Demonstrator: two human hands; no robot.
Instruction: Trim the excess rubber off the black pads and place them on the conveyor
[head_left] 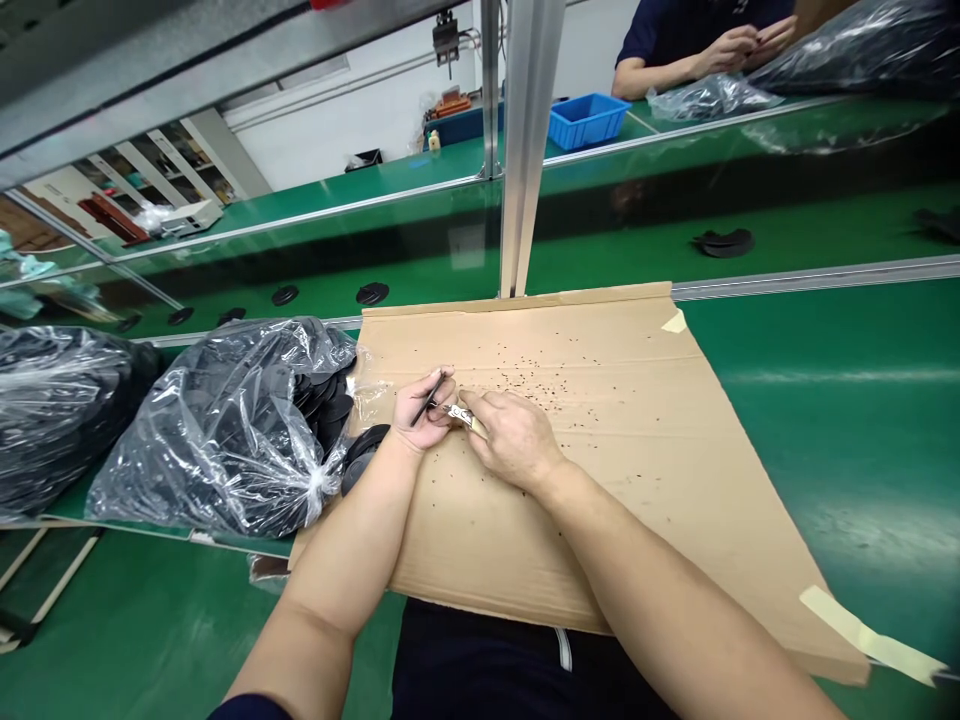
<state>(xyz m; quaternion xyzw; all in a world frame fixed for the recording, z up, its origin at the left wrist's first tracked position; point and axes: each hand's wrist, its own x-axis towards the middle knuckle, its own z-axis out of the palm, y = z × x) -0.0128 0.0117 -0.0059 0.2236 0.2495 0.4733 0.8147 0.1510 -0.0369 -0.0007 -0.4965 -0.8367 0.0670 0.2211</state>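
My left hand [421,412] is closed around a thin black disc [428,398], seen nearly edge-on. In my right hand [517,435] is a pair of nippers [460,413] with a metal head and a pale handle. Its jaws point left at the disc's edge; whether they touch it I cannot tell. Both hands are above a cardboard sheet [480,560], scattered with tiny dark bits [536,385]. Beside my left forearm, several black discs [367,452] lie near the mouth of a clear plastic bag [217,430] full of similar discs.
A second filled bag [67,420] stands at far left. A metal post [525,150] rises behind the cardboard. Masking tape [870,635] holds its near right corner to the green table [847,400]. Across the divider, a co-worker's hands [739,50] are near a blue bin [589,120].
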